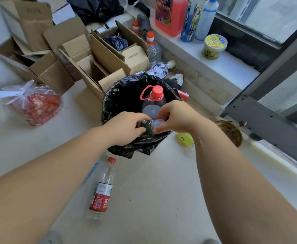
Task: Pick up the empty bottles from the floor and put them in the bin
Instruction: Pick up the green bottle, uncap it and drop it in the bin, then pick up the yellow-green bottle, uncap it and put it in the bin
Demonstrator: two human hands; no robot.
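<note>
A bin lined with a black bag (pixel 119 95) stands on the floor in the middle. Inside it a large clear bottle with a red cap and handle (pixel 153 99) stands upright. Over the bin's near rim, my left hand (pixel 124 125) and my right hand (pixel 175 117) both grip a small bottle (pixel 150 126) with a green label and clear end. A clear bottle with a red cap and red label (pixel 102 189) lies on the floor below my left forearm. A yellow-labelled bottle (pixel 185 140) lies on the floor right of the bin, partly hidden by my right arm.
Open cardboard boxes (pixel 98 55) crowd the floor behind the bin, with two red-capped bottles (pixel 153 48) beside them. A red plastic bag (pixel 38 106) lies at left. A sill at right carries a red jug (pixel 170 14), spray bottles and a tub (pixel 213 46). A brass dish (pixel 230 132) sits by the window frame.
</note>
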